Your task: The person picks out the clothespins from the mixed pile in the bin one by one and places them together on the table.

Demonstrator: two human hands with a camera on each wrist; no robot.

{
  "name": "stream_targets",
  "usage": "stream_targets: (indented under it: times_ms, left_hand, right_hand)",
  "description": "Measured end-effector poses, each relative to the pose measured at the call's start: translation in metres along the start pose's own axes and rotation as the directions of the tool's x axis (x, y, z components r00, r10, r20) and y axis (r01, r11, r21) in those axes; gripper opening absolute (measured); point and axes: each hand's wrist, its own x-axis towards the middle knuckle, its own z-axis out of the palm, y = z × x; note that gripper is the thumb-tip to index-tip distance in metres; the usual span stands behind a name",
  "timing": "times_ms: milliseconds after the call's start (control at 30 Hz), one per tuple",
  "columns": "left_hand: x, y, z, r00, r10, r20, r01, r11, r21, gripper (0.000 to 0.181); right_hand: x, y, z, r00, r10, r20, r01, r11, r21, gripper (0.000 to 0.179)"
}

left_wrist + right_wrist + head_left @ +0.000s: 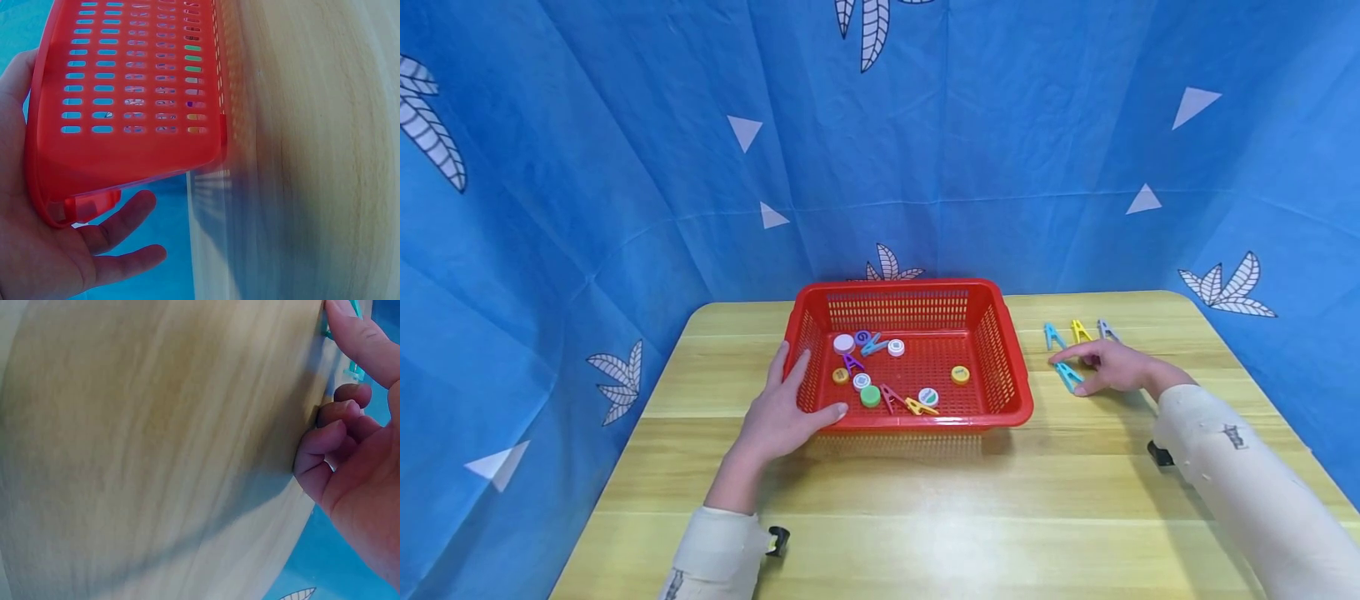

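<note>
My left hand (777,419) grips the near left corner of a red plastic basket (910,423), thumb along the front rim and fingers over the left side. The left wrist view shows the slotted basket wall (137,150) with fingers around its corner. To the right of the basket, my right hand (1116,367) pinches a light blue clothespin (1067,377) between thumb and index finger, low over the table. Just behind it lie another light blue clothespin (1054,337), a yellow clothespin (1080,332) and a greyish-purple clothespin (1106,330), partly hidden by the hand.
Inside the basket lie several bottle caps, among them a green cap (870,396) and a yellow cap (960,375). Several clothespins are in there too, such as a purple clothespin (852,363). A wooden table (925,517) supports everything; a blue curtain (925,150) hangs behind.
</note>
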Motion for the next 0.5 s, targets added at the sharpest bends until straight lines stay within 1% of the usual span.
stream_targets:
  times_ms: [100, 300, 400, 500]
  left_hand:
    - [-0.0001, 0.0007, -0.0003, 1.0, 0.001, -0.002, -0.001, 1.0, 0.002, 0.117]
    - [0.0, 0.0014, -0.0005, 1.0, -0.005, -0.007, 0.005, 1.0, 0.0, 0.116]
    - [-0.0001, 0.0015, -0.0002, 1.0, -0.007, -0.009, 0.007, 1.0, -0.002, 0.116]
    - [-0.0002, 0.0012, 0.0003, 1.0, -0.005, -0.009, 0.005, 1.0, -0.001, 0.116]
  right_hand:
    - [-0.0005, 0.0009, 0.0015, 0.999, 0.0, -0.033, 0.0, 1.0, -0.008, 0.059]
    - [-0.0016, 0.0008, 0.0049, 0.994, 0.045, -0.104, -0.048, 0.999, -0.021, 0.062]
    - [-0.0033, -0.0002, 0.0052, 0.991, 0.053, -0.123, -0.058, 0.998, -0.032, 0.066]
    - [-0.0074, -0.0018, 0.004, 0.99, 0.059, -0.128, -0.062, 0.998, -0.018, 0.069]
